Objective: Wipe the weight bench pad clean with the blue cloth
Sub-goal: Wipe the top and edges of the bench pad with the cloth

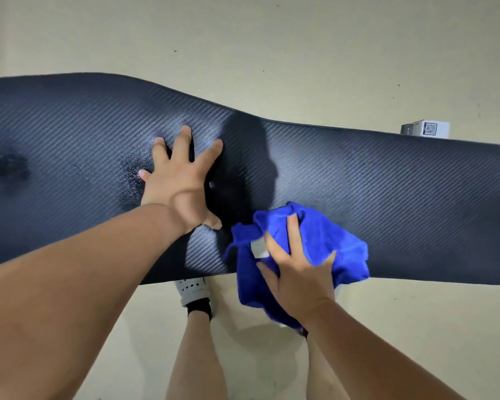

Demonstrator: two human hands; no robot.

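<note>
- A long dark bench pad (387,192) with a woven, carbon-like pattern ran across the view from left to right, and a pale floor (243,39) lay beyond and below it.
- The left hand (179,183) lay flat on the middle of the pad, its fingers straight and spread wide, holding nothing.
- Just left of that hand the pad showed a patch of fine pale specks, and further left there was a darker blotch.
- The blue cloth (329,235) sat bunched on the near edge of the pad, right of centre, with part of it hanging down over the edge toward the floor.
- A small white tag (259,249) showed on the cloth's left side.
- The right hand (298,272) gripped the cloth from above and pressed it to the pad, with its fingers sunk into the folds.
- The two hands were near each other but apart, the left one further in and the right one at the near edge.
- Below the pad stood the person's bare legs (197,356), one foot in a white shoe (192,290) over a dark sock.
- A small white box (426,129) sat on the floor past the far edge, at the right.
</note>
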